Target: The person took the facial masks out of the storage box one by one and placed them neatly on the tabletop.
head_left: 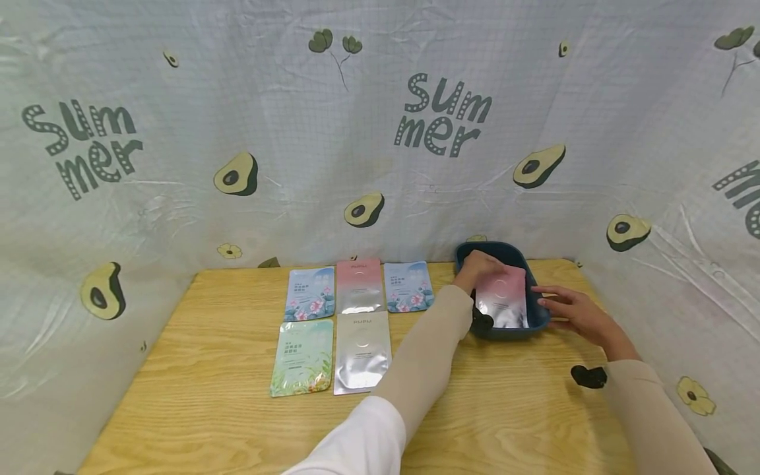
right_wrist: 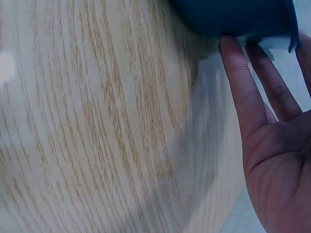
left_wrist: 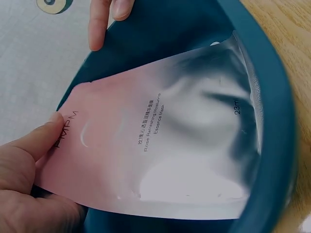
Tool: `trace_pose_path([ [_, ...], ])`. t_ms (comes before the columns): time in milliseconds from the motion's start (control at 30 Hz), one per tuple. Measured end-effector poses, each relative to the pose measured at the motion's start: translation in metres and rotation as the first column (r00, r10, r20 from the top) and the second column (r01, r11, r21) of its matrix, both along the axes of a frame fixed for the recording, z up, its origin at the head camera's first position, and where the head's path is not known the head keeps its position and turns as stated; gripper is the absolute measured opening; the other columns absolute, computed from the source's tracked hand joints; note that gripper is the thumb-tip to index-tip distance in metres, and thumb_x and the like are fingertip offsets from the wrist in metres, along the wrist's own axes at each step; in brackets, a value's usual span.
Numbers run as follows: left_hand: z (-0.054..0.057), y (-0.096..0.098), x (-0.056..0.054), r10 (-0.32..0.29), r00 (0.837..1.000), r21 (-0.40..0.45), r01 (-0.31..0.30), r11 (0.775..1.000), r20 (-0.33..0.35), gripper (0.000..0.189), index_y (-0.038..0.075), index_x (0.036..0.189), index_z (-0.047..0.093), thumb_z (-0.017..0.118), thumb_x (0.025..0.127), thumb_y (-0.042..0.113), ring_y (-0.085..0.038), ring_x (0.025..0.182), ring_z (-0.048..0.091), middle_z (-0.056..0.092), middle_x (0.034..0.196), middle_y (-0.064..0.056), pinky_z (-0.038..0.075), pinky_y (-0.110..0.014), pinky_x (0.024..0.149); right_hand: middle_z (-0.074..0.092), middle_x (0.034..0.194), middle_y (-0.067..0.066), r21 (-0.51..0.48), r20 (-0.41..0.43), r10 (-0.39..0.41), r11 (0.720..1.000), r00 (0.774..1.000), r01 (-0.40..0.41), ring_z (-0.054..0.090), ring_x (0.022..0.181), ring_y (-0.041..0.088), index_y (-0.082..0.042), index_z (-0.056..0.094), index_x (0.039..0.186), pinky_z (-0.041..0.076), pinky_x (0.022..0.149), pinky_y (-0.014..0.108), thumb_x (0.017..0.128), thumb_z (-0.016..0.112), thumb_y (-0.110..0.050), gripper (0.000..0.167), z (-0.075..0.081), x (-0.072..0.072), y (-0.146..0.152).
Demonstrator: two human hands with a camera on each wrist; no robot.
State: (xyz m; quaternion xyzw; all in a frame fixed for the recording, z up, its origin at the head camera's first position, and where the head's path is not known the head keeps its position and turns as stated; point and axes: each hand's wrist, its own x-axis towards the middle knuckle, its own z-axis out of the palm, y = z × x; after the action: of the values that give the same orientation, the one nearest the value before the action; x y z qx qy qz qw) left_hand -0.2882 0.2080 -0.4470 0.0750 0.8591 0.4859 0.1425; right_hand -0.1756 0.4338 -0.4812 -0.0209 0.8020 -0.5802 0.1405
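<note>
In the head view, my left hand (head_left: pixel 479 267) reaches into a dark blue bin (head_left: pixel 537 315) at the table's back right. It pinches the pink end of a pink-and-silver sheet mask packet (head_left: pixel 501 297). The left wrist view shows the thumb on top of this packet (left_wrist: pixel 155 141), whose silver end lies against the bin's inner wall (left_wrist: pixel 269 97). My right hand (head_left: pixel 578 316) is at the bin's right side, fingers extended. Seen from the right wrist, its fingertips touch the lower outside of the bin (right_wrist: pixel 238 17), and the palm (right_wrist: pixel 282 160) faces the camera.
Left of the bin lie several more packets in two rows: a blue floral one (head_left: pixel 310 293), a pink one (head_left: pixel 359 285), another blue floral one (head_left: pixel 408 286), a green one (head_left: pixel 301 357) and a silver one (head_left: pixel 362 353). An avocado-print curtain (head_left: pixel 285 132) hangs behind the wooden table (head_left: pixel 208 369).
</note>
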Motion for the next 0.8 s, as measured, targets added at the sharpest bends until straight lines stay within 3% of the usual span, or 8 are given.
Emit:
trace_pose_path([
  [167,0.001,0.001,-0.002,0.027,1.000,0.002,-0.027,1.000,0.010,0.018,0.011,0.099,0.084,0.082,0.088,0.025,-0.017,0.116,0.063,0.075,0.117,-0.003,0.050,-0.024,0.096,0.035,0.151,0.034,0.002,0.011,-0.008,1.000,1.000,0.008,0.068,0.104,0.011,-0.001,0.037,0.155,0.058,0.089,0.032,0.106,0.057,-0.030,0.060,0.000,0.000,-0.001],
  [333,0.002,0.000,-0.001,0.026,0.999,0.073,-0.028,0.997,0.033,0.018,0.009,0.100,0.083,0.083,0.087,0.022,-0.017,0.112,0.064,0.074,0.118,-0.005,0.052,-0.026,0.093,0.041,0.148,0.030,0.007,0.010,-0.013,1.000,1.000,0.013,0.068,0.103,0.010,-0.001,0.037,0.155,0.058,0.089,0.032,0.106,0.057,-0.031,0.060,-0.001,0.000,0.000],
  [467,0.002,-0.001,0.001,-0.004,0.999,0.168,-0.003,0.986,0.039,0.017,0.006,0.101,0.082,0.081,0.088,0.017,-0.018,0.108,0.065,0.075,0.114,-0.006,0.054,-0.028,0.090,0.046,0.145,0.025,0.011,0.010,-0.014,1.000,1.000,0.014,0.068,0.104,0.009,-0.002,0.037,0.155,0.058,0.089,0.033,0.106,0.057,-0.032,0.061,0.000,0.001,0.001],
  [700,0.004,-0.010,0.005,-0.070,0.998,0.297,0.065,0.953,0.004,0.017,0.000,0.104,0.080,0.078,0.090,0.011,-0.020,0.098,0.069,0.076,0.108,-0.013,0.057,-0.027,0.080,0.037,0.152,0.029,0.033,0.007,-0.009,0.999,1.000,0.009,0.067,0.105,0.007,-0.003,0.036,0.156,0.058,0.091,0.034,0.106,0.056,-0.034,0.062,-0.004,0.000,0.000],
  [800,0.006,-0.014,0.005,-0.097,0.995,0.335,0.101,0.937,-0.028,0.018,-0.001,0.104,0.080,0.078,0.091,0.012,-0.020,0.096,0.070,0.076,0.108,-0.014,0.056,-0.024,0.073,0.045,0.146,0.021,0.029,0.008,-0.001,1.000,1.000,0.001,0.067,0.105,0.008,-0.003,0.035,0.157,0.058,0.091,0.035,0.107,0.055,-0.033,0.062,-0.003,0.001,0.001],
])
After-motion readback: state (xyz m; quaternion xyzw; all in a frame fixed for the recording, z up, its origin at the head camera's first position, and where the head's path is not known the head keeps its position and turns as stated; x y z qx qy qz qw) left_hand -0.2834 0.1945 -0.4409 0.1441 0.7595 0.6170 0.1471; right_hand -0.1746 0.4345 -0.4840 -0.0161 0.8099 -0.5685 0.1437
